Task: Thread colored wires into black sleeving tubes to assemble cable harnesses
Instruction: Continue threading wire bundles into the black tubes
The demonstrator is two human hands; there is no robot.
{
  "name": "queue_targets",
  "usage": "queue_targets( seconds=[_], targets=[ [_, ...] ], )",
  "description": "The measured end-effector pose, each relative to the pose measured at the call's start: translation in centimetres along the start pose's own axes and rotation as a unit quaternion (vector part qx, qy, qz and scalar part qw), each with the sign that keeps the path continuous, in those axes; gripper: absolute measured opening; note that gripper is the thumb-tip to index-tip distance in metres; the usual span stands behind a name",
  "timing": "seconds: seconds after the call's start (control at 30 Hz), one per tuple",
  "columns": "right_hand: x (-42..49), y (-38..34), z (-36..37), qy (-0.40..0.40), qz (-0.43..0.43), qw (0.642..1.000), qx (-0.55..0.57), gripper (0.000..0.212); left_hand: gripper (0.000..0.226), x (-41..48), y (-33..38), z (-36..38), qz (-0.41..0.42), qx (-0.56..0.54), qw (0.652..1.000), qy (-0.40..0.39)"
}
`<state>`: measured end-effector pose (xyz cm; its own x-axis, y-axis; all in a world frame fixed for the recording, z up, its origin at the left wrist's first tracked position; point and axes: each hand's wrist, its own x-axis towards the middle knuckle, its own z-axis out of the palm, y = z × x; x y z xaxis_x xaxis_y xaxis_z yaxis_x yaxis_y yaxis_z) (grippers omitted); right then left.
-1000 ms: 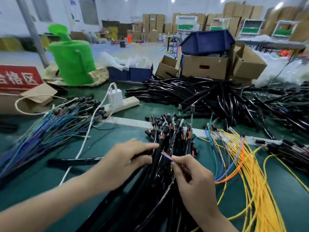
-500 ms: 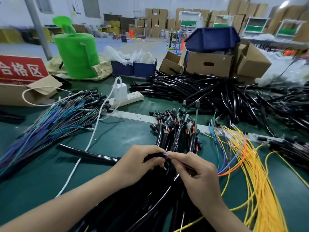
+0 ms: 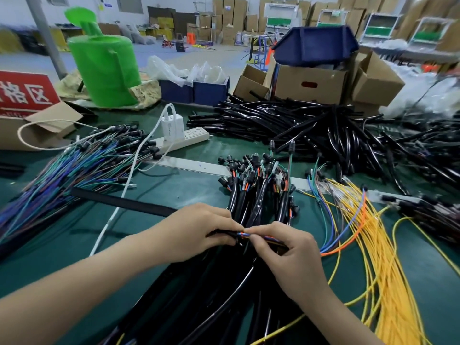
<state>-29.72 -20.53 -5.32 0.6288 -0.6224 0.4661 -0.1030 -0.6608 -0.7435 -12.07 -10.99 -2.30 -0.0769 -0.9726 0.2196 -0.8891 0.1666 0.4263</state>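
Note:
My left hand [image 3: 199,232] grips the end of a black sleeving tube [image 3: 119,201] that runs off to the left across the green mat. My right hand [image 3: 288,255] pinches a small bunch of blue and orange wires [image 3: 242,234] right at the tube's mouth, fingertips almost touching the left hand. Both hands hover over a pile of finished black harnesses [image 3: 251,195] with colored wire ends. Loose yellow wires [image 3: 373,245] lie to the right.
A heap of empty black tubes [image 3: 311,128] lies at the back. Blue-green wire bundles [image 3: 69,170] fan out on the left. A white power strip [image 3: 184,140] with a charger, a green plastic roll [image 3: 107,68] and cardboard boxes [image 3: 308,83] stand behind.
My two hands have closed together; the wire tips in the right hand have reached the tube end held by the left. The tube on the left shifted slightly.

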Motion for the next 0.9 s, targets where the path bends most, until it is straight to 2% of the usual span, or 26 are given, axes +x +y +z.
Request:
queue_targets(
  seconds=[0.2, 0.37, 0.6, 0.73, 0.9],
  targets=[
    [-0.1, 0.0, -0.1, 0.004, -0.010, 1.000, -0.006, 0.010, 0.034, 0.4, 0.5, 0.2, -0.015, 0.015, 0.999, -0.024],
    [-0.1, 0.0, 0.0, 0.007, -0.014, 1.000, -0.011, 0.009, 0.032, 0.6, 1.0, 0.3, -0.024, -0.004, 1.000, -0.012],
    [-0.1, 0.0, 0.1, 0.013, 0.000, 1.000, -0.006, 0.005, 0.035, 0.5, 1.4, -0.1, -0.028, -0.001, 0.999, -0.044],
    [0.1, -0.1, -0.3, -0.021, -0.003, 1.000, 0.000, 0.010, 0.030, 0.6, 1.7, -0.5, -0.026, 0.025, 0.996, -0.076],
    [0.3, -0.4, -0.6, -0.047, -0.019, 0.999, 0.019, 0.003, 0.022, 0.8, 2.1, -0.4, -0.036, 0.026, 0.994, -0.095]
  ],
)
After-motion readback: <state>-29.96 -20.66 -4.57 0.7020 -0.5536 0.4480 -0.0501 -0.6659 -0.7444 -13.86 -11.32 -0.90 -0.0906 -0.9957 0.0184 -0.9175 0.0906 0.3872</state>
